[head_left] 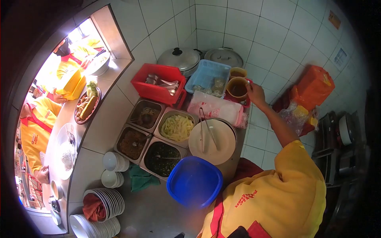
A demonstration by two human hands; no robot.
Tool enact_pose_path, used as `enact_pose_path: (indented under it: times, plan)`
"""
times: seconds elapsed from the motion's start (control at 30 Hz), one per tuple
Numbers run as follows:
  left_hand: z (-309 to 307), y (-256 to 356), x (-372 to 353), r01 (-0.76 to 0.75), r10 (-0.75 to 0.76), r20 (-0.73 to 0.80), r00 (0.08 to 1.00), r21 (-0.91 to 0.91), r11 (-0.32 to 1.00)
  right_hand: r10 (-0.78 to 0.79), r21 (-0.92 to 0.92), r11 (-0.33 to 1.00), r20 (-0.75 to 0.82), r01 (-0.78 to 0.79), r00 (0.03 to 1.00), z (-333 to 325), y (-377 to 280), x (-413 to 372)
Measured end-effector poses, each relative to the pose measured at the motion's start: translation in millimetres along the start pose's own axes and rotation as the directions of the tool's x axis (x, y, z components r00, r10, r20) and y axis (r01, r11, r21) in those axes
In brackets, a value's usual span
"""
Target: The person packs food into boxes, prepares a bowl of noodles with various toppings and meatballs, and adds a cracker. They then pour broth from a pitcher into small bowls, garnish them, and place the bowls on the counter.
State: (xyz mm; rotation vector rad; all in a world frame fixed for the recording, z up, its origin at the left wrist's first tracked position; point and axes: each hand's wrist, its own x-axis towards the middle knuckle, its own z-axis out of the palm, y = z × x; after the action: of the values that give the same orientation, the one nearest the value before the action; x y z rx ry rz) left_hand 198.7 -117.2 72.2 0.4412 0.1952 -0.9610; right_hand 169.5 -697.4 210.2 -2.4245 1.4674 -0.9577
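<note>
My right hand (256, 94) reaches across the counter and is closed at the side of a brown mug (238, 88) with dark contents. Another brown mug (237, 72) stands just behind it. Close to my body, a blue plastic bowl (194, 181) overlaps the front of the metal food containers. A blurred, skin-toned patch at the bowl's lower edge may be my left hand (195, 216); its fingers cannot be made out. Metal tongs (203, 131) lie on a stack of white plates (217, 152) beside the bowl.
Metal containers hold pale chopped vegetables (176, 127), dark green sauce (160, 158) and brown fillings. Behind them are a red cutlery bin (149, 85), a light-blue basket (208, 75) and a lidded pot (178, 59). Plates (115, 204) are stacked at left. Co-workers (39, 131) stand beyond the serving window.
</note>
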Motion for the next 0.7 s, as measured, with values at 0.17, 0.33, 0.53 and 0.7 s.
enact_pose_path:
  times: [0.17,0.33,0.53,0.7]
  plan:
    - [-1.4,-2.5,-0.2,-0.029,0.029,0.025,0.999,-0.008,1.000,0.029,-0.090,0.995,-0.003,-0.029,1.000,-42.3,-26.3,10.6]
    - [-0.5,-5.7,-5.9,-0.070,0.074,0.067,0.995,-0.067,0.995,-0.519,-0.511,0.716,0.066,0.476,0.852,-18.5,45.4,40.6]
    - [-6.3,-2.7,-2.0,0.072,-0.014,0.207,0.978,-0.275,0.959,0.017,0.008,1.000,0.165,-0.019,0.986,-1.2,33.4,56.2]
    - [-5.0,-15.7,-10.7,0.013,-0.001,0.100,0.995,-0.115,0.993,-0.512,-0.345,0.765,0.186,0.544,0.838,36.2,132.2,73.0]
